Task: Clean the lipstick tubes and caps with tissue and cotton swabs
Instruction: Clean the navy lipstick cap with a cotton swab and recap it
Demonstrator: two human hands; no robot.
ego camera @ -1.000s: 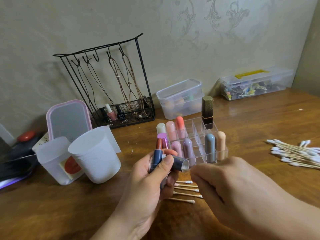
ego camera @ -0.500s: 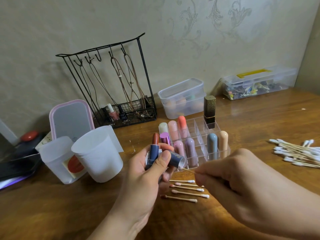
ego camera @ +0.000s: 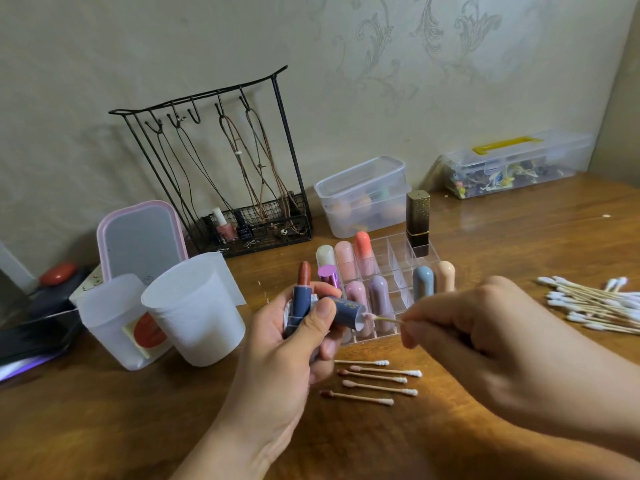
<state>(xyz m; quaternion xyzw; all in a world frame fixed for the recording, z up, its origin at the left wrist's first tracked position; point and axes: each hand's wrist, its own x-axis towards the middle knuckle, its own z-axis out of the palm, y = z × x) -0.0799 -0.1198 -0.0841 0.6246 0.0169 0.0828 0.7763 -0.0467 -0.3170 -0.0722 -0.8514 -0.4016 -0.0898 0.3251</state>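
I am not finding any text I can actually read here. The dark nail polish bottle point(ego camera: 244, 230) in the wire rack point(ego camera: 221, 188) is showing a small white label, too tiny to make out. The navy lipstick cap point(ego camera: 346, 311) is carrying gold lettering, partly hidden and blurred, so I am leaving it unread.

Left hand point(ego camera: 294, 344) raised, fingers curled — thumb pressing across dark blue cap point(ego camera: 346, 311), lipstick tube point(ego camera: 302, 296) upright behind thumb. Right hand point(ego camera: 485, 334) knuckles up — fingertips point(ego camera: 407, 322) pinching cotton swab point(ego camera: 384, 319), tip at cap mouth.
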